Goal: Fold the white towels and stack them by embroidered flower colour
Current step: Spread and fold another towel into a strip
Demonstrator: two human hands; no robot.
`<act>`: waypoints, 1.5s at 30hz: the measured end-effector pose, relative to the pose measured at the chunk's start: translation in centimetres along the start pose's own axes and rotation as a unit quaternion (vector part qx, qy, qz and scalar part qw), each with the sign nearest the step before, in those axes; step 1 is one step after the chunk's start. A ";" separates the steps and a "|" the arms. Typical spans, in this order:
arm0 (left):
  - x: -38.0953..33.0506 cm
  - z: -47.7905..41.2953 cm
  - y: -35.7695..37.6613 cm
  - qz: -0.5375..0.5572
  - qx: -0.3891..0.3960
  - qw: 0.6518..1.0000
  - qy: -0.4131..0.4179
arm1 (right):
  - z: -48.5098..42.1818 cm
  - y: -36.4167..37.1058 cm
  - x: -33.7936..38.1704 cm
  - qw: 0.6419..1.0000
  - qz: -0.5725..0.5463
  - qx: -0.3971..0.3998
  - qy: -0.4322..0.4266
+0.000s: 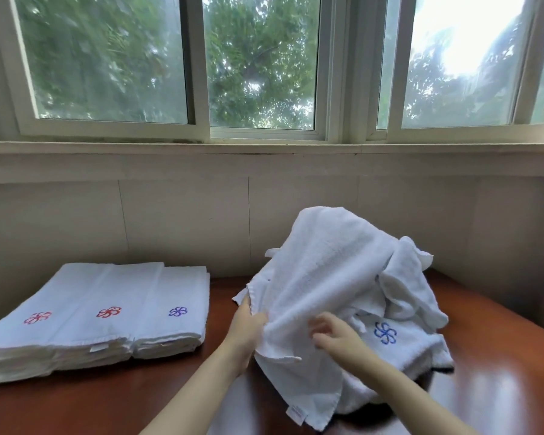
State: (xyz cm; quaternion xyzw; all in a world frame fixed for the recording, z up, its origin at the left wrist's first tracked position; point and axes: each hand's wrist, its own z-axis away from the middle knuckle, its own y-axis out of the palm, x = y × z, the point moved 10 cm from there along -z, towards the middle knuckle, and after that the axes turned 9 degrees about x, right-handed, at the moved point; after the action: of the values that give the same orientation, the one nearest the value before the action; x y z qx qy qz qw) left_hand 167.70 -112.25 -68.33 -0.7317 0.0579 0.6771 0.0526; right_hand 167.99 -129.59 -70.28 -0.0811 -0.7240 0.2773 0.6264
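A heap of unfolded white towels (399, 284) sits on the right of the table, one showing a blue embroidered flower (385, 333). My left hand (247, 324) grips the edge of the top towel (311, 277), which drapes down over the heap. My right hand (336, 335) hovers over that towel with loosely curled fingers, holding nothing. On the left lie three stacks of folded towels: two with red flowers (37, 317) (108, 312) and one with a purple-blue flower (177, 311).
The brown wooden table (139, 400) stands against a white tiled wall (182, 221) under a wide window (258, 67). Bare tabletop shows between the folded stacks and the heap, and in front of them.
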 end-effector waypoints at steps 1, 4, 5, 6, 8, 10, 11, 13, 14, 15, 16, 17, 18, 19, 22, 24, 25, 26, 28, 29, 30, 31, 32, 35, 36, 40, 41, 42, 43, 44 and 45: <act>0.3 0.6 -0.2 -0.016 0.012 1.000 0.008 | 0.0 -1.1 -0.9 0.998 -0.025 -0.054 0.021; 1.8 2.5 -0.8 -0.051 0.059 0.997 0.009 | 0.1 -3.0 -2.9 0.964 -0.194 -0.156 0.089; 2.5 3.1 -1.4 -0.052 0.070 0.996 0.005 | -0.1 -2.9 -3.6 0.936 -0.294 -0.164 0.098; 3.1 3.9 -2.0 -0.053 0.079 0.995 -0.002 | -0.4 -2.5 -3.9 0.899 -0.397 -0.158 0.096; 4.0 5.6 -3.4 -0.059 0.094 0.994 -0.018 | -1.1 -2.3 -4.4 0.833 -0.526 -0.151 0.082; 5.2 7.4 -5.4 -0.081 0.098 0.991 -0.040 | -1.4 -3.0 -5.7 0.794 -0.570 -0.197 0.081; 6.0 8.1 -6.8 -0.090 0.095 0.990 -0.051 | -1.5 -3.4 -6.6 0.783 -0.572 -0.231 0.087; 7.2 9.7 -10.5 -0.120 0.055 0.988 -0.076 | -1.2 -3.8 -8.0 0.793 -0.518 -0.298 0.122; 7.8 10.5 -12.7 -0.135 0.027 0.986 -0.095 | -0.8 -3.6 -8.2 0.813 -0.465 -0.318 0.148; 8.4 11.4 -14.7 -0.146 0.006 0.982 -0.118 | -0.6 -3.2 -8.4 0.835 -0.410 -0.324 0.173; 8.8 12.2 -16.5 -0.156 -0.009 0.978 -0.136 | -0.3 -2.6 -8.5 0.852 -0.360 -0.325 0.195; 9.1 12.9 -18.0 -0.161 -0.018 0.975 -0.148 | -0.1 -1.8 -8.2 0.870 -0.312 -0.317 0.213; 9.4 13.6 -19.3 -0.161 -0.024 0.974 -0.157 | 0.1 -0.9 -7.8 0.889 -0.261 -0.302 0.227; 9.7 14.2 -20.4 -0.157 -0.024 0.974 -0.164 | 0.1 0.1 -7.2 0.909 -0.201 -0.281 0.233; 10.4 15.8 -23.3 -0.178 -0.019 0.966 -0.185 | -0.3 4.0 -4.3 0.959 0.077 -0.157 0.222; 11.0 16.6 -25.2 -0.227 -0.019 0.951 -0.209 | -0.1 7.8 -2.9 0.962 0.170 -0.041 0.211; 11.2 17.0 -26.3 -0.253 -0.031 0.941 -0.222 | 0.4 9.9 -3.1 0.963 0.152 0.024 0.220; 11.2 17.5 -27.5 -0.271 -0.051 0.933 -0.230 | 1.0 12.3 -3.1 0.959 0.120 0.102 0.234; 10.4 18.4 -30.0 -0.305 -0.107 0.919 -0.227 | 3.1 17.1 -2.3 0.905 0.163 0.291 0.263; 9.8 18.8 -31.2 -0.335 -0.134 0.905 -0.224 | 4.1 18.6 -1.9 0.868 0.196 0.366 0.273; 9.3 19.2 -32.4 -0.377 -0.152 0.884 -0.232 | 4.5 19.3 -1.1 0.845 0.219 0.405 0.273; 9.1 19.7 -33.5 -0.425 -0.156 0.854 -0.258 | 4.1 19.4 -0.1 0.846 0.228 0.403 0.263; 9.0 20.3 -34.5 -0.470 -0.157 0.818 -0.291 | 2.9 18.9 1.1 0.870 0.227 0.366 0.239; 9.5 22.5 -36.4 -0.528 -0.150 0.739 -0.391 | -1.1 14.9 4.3 0.954 0.235 0.135 0.131; 9.9 23.2 -36.5 -0.537 -0.136 0.716 -0.425 | -1.7 13.9 5.0 0.955 0.269 0.082 0.097; 9.2 23.9 -35.5 -0.617 -0.120 0.598 -0.498 | -1.4 16.6 1.3 0.882 0.428 0.157 0.120; 8.7 23.1 -34.7 -0.644 -0.110 0.582 -0.484 | -1.2 17.3 0.2 0.875 0.434 0.175 0.126; 8.5 21.9 -33.6 -0.666 -0.096 0.583 -0.455 | -1.0 17.7 -0.3 0.877 0.427 0.185 0.122; 8.5 20.1 -32.3 -0.681 -0.071 0.602 -0.411 | -0.9 17.9 -0.7 0.882 0.414 0.194 0.116; 8.6 18.2 -30.6 -0.688 -0.044 0.632 -0.355 | -0.7 18.1 -0.7 0.888 0.391 0.213 0.109; 8.8 16.4 -28.5 -0.686 -0.012 0.664 -0.296 | -0.2 18.6 -0.8 0.893 0.352 0.257 0.113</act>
State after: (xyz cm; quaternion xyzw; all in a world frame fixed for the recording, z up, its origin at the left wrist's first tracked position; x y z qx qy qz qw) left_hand 156.65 -81.67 -78.42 -0.3263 -0.4871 0.6308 0.5083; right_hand 164.05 -114.40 -80.37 -0.1976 -0.4759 0.6453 0.5640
